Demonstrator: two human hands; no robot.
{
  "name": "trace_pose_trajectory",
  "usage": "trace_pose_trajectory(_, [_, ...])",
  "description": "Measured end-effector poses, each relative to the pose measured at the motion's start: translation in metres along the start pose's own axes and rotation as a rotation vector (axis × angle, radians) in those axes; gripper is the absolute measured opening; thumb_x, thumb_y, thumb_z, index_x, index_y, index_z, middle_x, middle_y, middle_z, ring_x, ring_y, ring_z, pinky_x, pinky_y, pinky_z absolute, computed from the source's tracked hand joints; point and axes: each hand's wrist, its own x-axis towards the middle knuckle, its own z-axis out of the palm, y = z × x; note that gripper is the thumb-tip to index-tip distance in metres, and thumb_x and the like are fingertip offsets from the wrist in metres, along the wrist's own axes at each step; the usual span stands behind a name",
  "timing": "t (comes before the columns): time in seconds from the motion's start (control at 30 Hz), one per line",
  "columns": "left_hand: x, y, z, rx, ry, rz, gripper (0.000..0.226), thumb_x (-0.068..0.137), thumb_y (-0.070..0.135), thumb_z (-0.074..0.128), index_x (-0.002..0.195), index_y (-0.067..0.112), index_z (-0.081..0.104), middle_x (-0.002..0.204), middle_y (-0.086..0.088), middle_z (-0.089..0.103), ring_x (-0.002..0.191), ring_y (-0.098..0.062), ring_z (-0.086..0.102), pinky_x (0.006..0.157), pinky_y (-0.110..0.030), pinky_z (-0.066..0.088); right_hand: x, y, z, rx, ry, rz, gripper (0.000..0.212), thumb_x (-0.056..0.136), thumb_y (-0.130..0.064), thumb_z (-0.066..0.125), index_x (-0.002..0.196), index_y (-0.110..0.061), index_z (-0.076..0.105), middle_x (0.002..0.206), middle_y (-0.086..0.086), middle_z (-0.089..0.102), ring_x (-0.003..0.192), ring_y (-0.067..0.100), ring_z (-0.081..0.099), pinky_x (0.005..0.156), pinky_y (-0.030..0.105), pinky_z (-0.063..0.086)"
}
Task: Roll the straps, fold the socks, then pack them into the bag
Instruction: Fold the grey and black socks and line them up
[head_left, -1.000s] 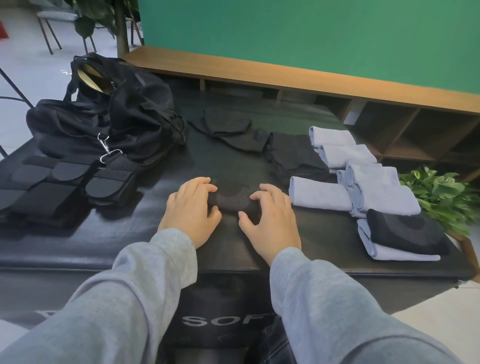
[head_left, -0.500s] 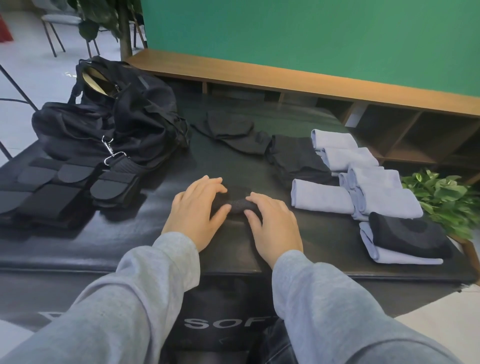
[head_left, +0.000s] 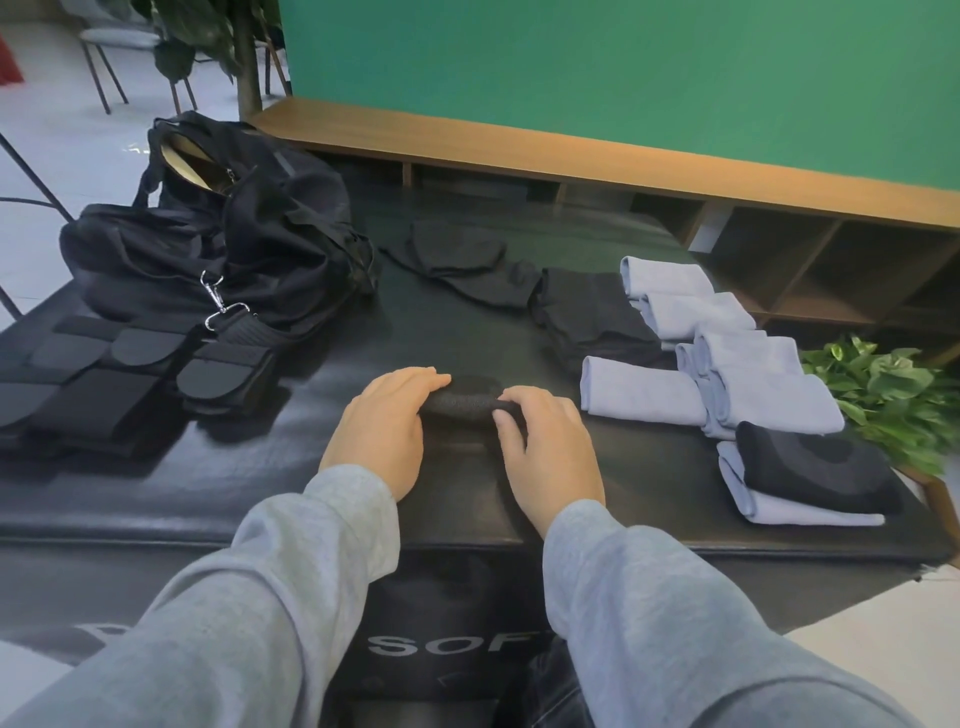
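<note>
**Desk:** Fingers first — what are they doing?

**Photographer:** Fingers (head_left: 415, 379) of the left hand (head_left: 382, 428) are curled over the left end of a dark rolled piece (head_left: 467, 401) at the middle of the black mat (head_left: 322, 483); the right hand (head_left: 550, 452) curls over its other end, thumb tucked against the roll. Both hands grip it, close together. Strap or sock, I cannot tell.

**Desk:** Run me across, left to right.

**Photographer:** Far left, flat black straps (head_left: 104, 374) lie side by side, apparently unrolled. Behind them the black bag (head_left: 223, 244) slumps, its mouth open at the top, a metal clip (head_left: 221, 306) lying on its front. Centre, the hands and the roll. Beyond them, loose black socks (head_left: 462, 260) and a folded dark stack (head_left: 592, 312). Right, pale blue folded socks (head_left: 727, 364), one pair (head_left: 810, 475) with a black piece on top, near the mat's right edge.

**Desk:** What could go wrong?

**Photographer:** My judgement: the roll is springy, held only by the two hands. Ease either grip and it likely uncoils. The bag sits well apart to the left, so carrying it over one-handed invites that. The bag's mouth sags, too; a roll dropped there may catch on the fabric and open. A sleeve sweeping right could nudge the edge pair off the mat.
</note>
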Motion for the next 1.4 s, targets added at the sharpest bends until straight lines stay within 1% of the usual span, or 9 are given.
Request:
trace_pose_trajectory(0.1, [-0.001,0.001,-0.001,-0.007,0.100,0.022,0.059,0.082,-0.014,0.043,0.127,0.022,0.057,0.137,0.002,0.049,0.123,-0.022,0.044,0.105,-0.035,0.035,0.000,0.003,0.002,-0.062,-0.023,-0.042,0.035,0.093,-0.036,0.053,0.127,-0.033,0.047,0.129,-0.019,0.050,0.117,0.010,0.042,0.099,0.026,0.030])
trace_pose_trajectory(0.2, [0.000,-0.001,0.000,0.092,0.174,0.051,0.063,0.072,-0.019,0.053,0.117,0.024,0.065,0.125,-0.005,0.058,0.099,-0.035,0.055,0.086,-0.046,0.044,0.001,0.007,0.005,-0.085,-0.006,-0.101,0.035,0.094,-0.027,0.054,0.128,-0.033,0.052,0.131,-0.018,0.051,0.116,0.010,0.044,0.098,0.022,0.030])
trace_pose_trajectory(0.37, [-0.002,0.000,0.000,0.113,0.176,0.052,0.062,0.065,-0.021,0.062,0.106,0.026,0.072,0.105,-0.013,0.059,0.073,-0.034,0.055,0.066,-0.044,0.052,-0.001,0.009,0.008,0.045,0.052,-0.095,0.036,0.092,-0.004,0.053,0.123,-0.020,0.063,0.125,-0.008,0.059,0.115,0.013,0.049,0.088,-0.008,0.013])
trace_pose_trajectory(0.53, [-0.003,0.000,0.003,-0.016,0.067,-0.033,0.053,0.083,-0.006,0.049,0.123,0.027,0.061,0.135,0.004,0.042,0.121,-0.016,0.045,0.100,-0.034,0.041,-0.001,0.009,0.006,0.006,0.063,-0.063,0.042,0.096,-0.003,0.042,0.129,-0.024,0.058,0.136,-0.011,0.049,0.124,0.006,0.039,0.086,-0.010,0.008])
trace_pose_trajectory(0.73, [-0.002,0.003,-0.003,0.083,-0.040,0.058,0.053,0.082,0.034,0.039,0.134,0.029,0.049,0.146,0.011,0.034,0.139,-0.010,0.024,0.113,-0.029,0.018,0.001,0.008,0.003,-0.017,0.006,-0.023,0.046,0.094,-0.003,0.038,0.132,-0.021,0.055,0.142,-0.011,0.043,0.132,0.005,0.031,0.098,0.003,0.009])
trace_pose_trajectory(0.87, [-0.006,0.015,-0.005,0.323,-0.191,0.293,0.070,0.082,0.052,0.013,0.144,0.028,0.032,0.154,0.011,0.023,0.143,-0.009,0.009,0.115,-0.033,0.001,0.001,0.007,0.004,-0.060,0.033,-0.059,0.047,0.090,-0.004,0.042,0.130,-0.022,0.057,0.141,-0.008,0.046,0.135,0.009,0.030,0.108,0.017,0.016])
trace_pose_trajectory(1.0, [-0.007,0.022,0.004,0.506,-0.355,0.164,0.075,0.082,0.060,-0.006,0.148,0.026,-0.010,0.156,0.011,-0.013,0.142,-0.009,-0.017,0.115,-0.037,-0.012,0.000,0.002,0.000,-0.104,-0.077,-0.043,0.051,0.095,-0.016,0.038,0.145,-0.026,0.034,0.153,-0.014,0.024,0.142,0.005,0.013,0.113,0.022,0.009])
trace_pose_trajectory(1.17, [-0.021,0.044,0.010,0.512,-0.383,0.031,0.063,0.096,0.049,0.007,0.148,0.020,-0.012,0.155,0.004,-0.020,0.141,-0.013,-0.021,0.117,-0.040,-0.009,0.001,0.001,-0.001,-0.174,-0.230,-0.008,0.056,0.099,-0.023,0.029,0.152,-0.023,0.011,0.159,-0.010,0.005,0.145,0.005,0.002,0.118,0.028,0.000])
trace_pose_trajectory(1.4, [-0.036,0.055,0.003,0.578,-0.458,0.016,0.063,0.098,0.047,0.009,0.146,0.017,-0.018,0.154,0.000,-0.024,0.141,-0.016,-0.023,0.116,-0.041,-0.009,-0.016,0.005,-0.021,0.041,-0.337,0.053,0.055,0.101,-0.017,0.034,0.152,-0.024,0.014,0.159,-0.011,0.005,0.145,0.010,0.005,0.114,0.023,0.003])
